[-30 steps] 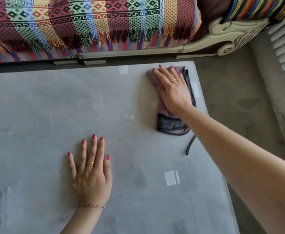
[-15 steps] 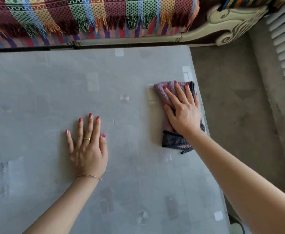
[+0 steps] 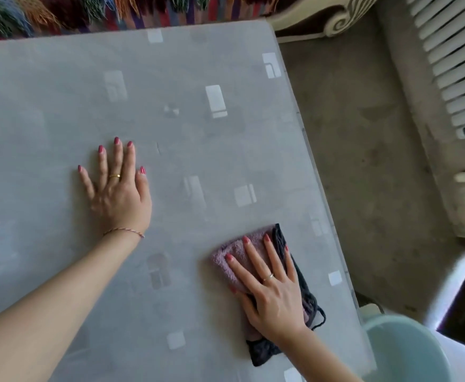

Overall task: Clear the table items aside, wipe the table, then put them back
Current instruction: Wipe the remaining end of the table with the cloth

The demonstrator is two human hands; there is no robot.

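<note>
Since the frame half a second back, I log the right hand and its cleaning cloth drawn from the far right part of the desk to the near right corner; the left hand holds the same flat pose, though the view has swung so the sofa now shows only as a strip.

Item 1, right hand: palm down on the cloth, fingers straight and spread, pressing it flat. No curl round the fabric, so its grip is wide. One ring on a finger.

Item 2, cleaning cloth: folded, mauve pile uppermost with a dark layer showing along its right and near edges, a dark loop trailing at the near right. It lies flat on the desk just inside the right edge.

Item 3, left hand: flat on the desk left of centre, fingers straight and slightly fanned, grip wide and holding nothing. Gold ring; thin cord bracelet at the wrist.

Item 4, desk: grey covering with pale rectangular motifs. Apart from the hands and the cloth, I count no other items on the visible surface.

Item 5, surroundings: fringed striped throw along the far edge; carved cream sofa frame; concrete floor to the right; white slatted panel; pale blue basin (partly cropped) beside the desk's near right corner.
</note>
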